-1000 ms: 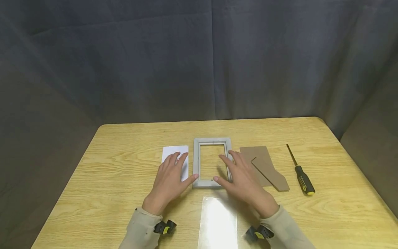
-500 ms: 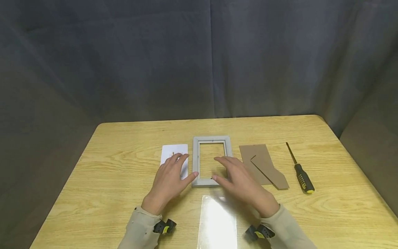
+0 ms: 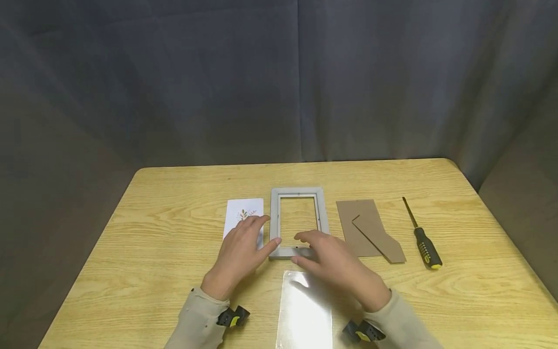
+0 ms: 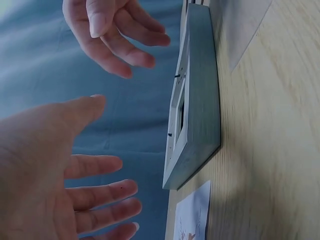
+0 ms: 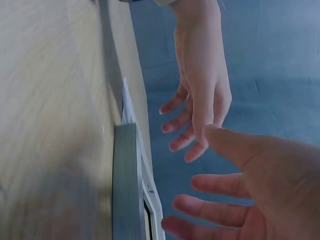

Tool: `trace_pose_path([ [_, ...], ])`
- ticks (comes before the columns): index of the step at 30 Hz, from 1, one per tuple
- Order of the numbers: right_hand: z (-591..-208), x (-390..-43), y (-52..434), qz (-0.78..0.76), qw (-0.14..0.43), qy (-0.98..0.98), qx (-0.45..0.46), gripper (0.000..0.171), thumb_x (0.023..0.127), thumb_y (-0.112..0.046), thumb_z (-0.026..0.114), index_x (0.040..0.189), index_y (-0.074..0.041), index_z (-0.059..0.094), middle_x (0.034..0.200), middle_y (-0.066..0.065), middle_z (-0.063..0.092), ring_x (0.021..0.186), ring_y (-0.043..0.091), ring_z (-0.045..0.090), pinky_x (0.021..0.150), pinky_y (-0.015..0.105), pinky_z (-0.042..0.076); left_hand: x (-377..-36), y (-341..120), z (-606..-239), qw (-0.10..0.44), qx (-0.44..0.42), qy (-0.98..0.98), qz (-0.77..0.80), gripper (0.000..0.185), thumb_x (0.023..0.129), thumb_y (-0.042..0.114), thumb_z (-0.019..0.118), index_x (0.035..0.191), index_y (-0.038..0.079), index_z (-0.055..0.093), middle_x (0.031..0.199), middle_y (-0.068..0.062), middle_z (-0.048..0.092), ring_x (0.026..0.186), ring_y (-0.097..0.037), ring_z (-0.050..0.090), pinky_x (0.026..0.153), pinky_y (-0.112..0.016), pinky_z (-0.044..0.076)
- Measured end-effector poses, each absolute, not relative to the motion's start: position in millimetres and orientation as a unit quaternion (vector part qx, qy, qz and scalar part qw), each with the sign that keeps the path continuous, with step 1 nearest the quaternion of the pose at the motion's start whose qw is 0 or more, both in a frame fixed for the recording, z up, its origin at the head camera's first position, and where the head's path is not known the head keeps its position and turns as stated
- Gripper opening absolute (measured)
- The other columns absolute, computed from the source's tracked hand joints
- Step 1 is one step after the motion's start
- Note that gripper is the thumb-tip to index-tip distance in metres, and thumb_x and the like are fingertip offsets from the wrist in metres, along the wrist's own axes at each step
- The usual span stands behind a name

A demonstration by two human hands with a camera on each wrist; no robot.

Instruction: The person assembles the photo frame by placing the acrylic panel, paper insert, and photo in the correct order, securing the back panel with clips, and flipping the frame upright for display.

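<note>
One gray frame [image 3: 274, 218] below the hovering fingers [image 4: 102, 194]

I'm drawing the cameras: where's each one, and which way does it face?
Head: on the head, facing forward and down at the table; left hand, right hand and sleeves show.
Left wrist: on that wrist, facing low across the table; both hands show.
Right wrist: on that wrist, also facing low across the table; both hands show.
Both wrist views share the gray frame.

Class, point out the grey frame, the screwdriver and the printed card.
Grey frame [image 3: 297, 191]: head view, its far bar.
Screwdriver [image 3: 427, 247]: head view, its black handle.
Printed card [image 3: 237, 212]: head view, its uncovered far part.
</note>
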State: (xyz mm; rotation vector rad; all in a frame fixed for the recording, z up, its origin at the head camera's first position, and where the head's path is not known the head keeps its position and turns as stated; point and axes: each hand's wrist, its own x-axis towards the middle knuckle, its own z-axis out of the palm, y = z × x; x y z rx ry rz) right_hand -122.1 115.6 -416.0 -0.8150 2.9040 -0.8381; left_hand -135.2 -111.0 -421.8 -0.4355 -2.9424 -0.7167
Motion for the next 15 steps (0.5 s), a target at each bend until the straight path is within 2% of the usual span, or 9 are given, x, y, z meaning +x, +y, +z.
trace_pose_path([
  [5, -419.1, -116.9, 108.5, -0.241, 0.015, 0.928, -0.283, 0.041, 0.090, -0.033, 0.076, 0.120, -0.006, 0.069, 0.117, 0.008, 0.075, 0.106, 0.024, 0.071, 0.087, 0.043, 0.060, -133.7, -108.8, -421.3, 0.044, -0.143, -0.961, -0.231, 0.060, 0.094, 0.050, 0.066, 0.139, 0.011, 0.059, 0.128, -0.013, 0.069, 0.123, -0.032, 0.063, 0.098, -0.051, 0.054],
  [8, -421.3, -113.9, 104.1, -0.233, 0.029, 0.928, -0.290, 0.038, 0.087, -0.032, 0.078, 0.115, -0.008, 0.070, 0.105, 0.004, 0.075, 0.092, 0.018, 0.070, 0.076, 0.037, 0.059, -133.8, -108.3, -421.8, 0.052, -0.146, -0.961, -0.229, 0.056, 0.095, 0.048, 0.067, 0.136, 0.011, 0.060, 0.112, -0.009, 0.073, 0.106, -0.028, 0.069, 0.085, -0.045, 0.057],
  [11, -423.2, -110.1, 100.1, -0.220, 0.043, 0.929, -0.294, 0.040, 0.084, -0.031, 0.081, 0.114, -0.008, 0.070, 0.095, 0.000, 0.071, 0.082, 0.012, 0.063, 0.070, 0.032, 0.054, -134.4, -107.8, -422.8, 0.055, -0.148, -0.961, -0.227, 0.054, 0.095, 0.046, 0.067, 0.134, 0.011, 0.061, 0.100, -0.006, 0.073, 0.087, -0.021, 0.067, 0.072, -0.036, 0.054],
  [15, -425.0, -104.7, 96.9, -0.204, 0.056, 0.930, -0.300, 0.046, 0.079, -0.031, 0.083, 0.116, -0.008, 0.070, 0.093, -0.001, 0.070, 0.081, 0.012, 0.062, 0.074, 0.032, 0.053, -134.5, -106.5, -423.3, 0.053, -0.149, -0.960, -0.230, 0.053, 0.095, 0.045, 0.068, 0.134, 0.010, 0.062, 0.097, -0.005, 0.071, 0.079, -0.017, 0.062, 0.066, -0.030, 0.050],
])
